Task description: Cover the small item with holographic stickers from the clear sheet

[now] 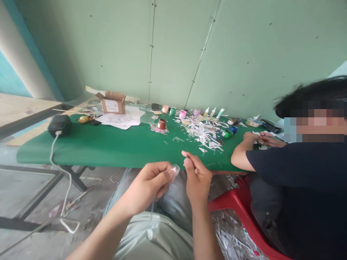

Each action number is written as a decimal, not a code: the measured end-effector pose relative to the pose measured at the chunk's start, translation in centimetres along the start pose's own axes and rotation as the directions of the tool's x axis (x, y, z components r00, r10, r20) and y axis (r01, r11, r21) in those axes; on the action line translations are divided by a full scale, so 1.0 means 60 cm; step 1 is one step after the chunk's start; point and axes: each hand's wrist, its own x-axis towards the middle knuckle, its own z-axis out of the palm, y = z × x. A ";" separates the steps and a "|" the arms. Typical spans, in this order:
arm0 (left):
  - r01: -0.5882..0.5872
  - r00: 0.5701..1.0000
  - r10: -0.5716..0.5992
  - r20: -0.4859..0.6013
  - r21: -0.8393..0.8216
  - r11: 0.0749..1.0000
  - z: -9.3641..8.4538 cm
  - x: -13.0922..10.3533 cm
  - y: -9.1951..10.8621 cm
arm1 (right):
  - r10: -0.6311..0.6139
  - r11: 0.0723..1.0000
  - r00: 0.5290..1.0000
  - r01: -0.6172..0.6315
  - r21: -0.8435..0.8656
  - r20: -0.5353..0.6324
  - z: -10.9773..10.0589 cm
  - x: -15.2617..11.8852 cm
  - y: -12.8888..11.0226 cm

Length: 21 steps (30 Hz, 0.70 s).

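Over my lap, just in front of the green table (pixel 108 146), my left hand (pixel 157 180) pinches a small translucent piece (pixel 176 169) between thumb and fingers. A thin clear strip hangs below that hand. To its right, my right hand (pixel 196 175) is closed, thumb against forefinger, around something small and dark that is mostly hidden. The two hands are apart. Beyond them on the table lie a pile of white paper scraps (pixel 207 133) and an open jar of brown paint (pixel 162 124).
A person in a dark shirt (pixel 295 169) sits at the right on a red chair (pixel 235 202), hands over the table. A cardboard box (pixel 113 103), printed sheets (pixel 121 118), paint jars and glue bottles stand further back. A black adapter (pixel 59 125) with a white cable is at the left.
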 end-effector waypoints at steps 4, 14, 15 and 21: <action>-0.060 0.981 0.037 -0.190 -0.119 0.991 0.008 0.014 -0.006 | 0.173 0.970 0.985 -0.175 0.166 0.026 0.009 -0.002 0.002; -0.084 0.922 -0.017 -0.387 -0.243 0.967 0.002 0.029 -0.016 | 0.024 0.988 0.974 -0.057 0.141 0.226 0.003 -0.024 -0.060; -0.101 0.911 -0.021 -0.412 -0.272 0.957 0.003 0.029 -0.013 | 0.004 0.989 0.965 -0.042 0.140 0.262 0.004 -0.028 -0.063; -0.147 0.900 -0.062 -0.430 -0.436 0.888 0.004 0.031 -0.004 | -0.060 0.994 0.943 0.025 0.109 0.328 0.022 -0.037 -0.069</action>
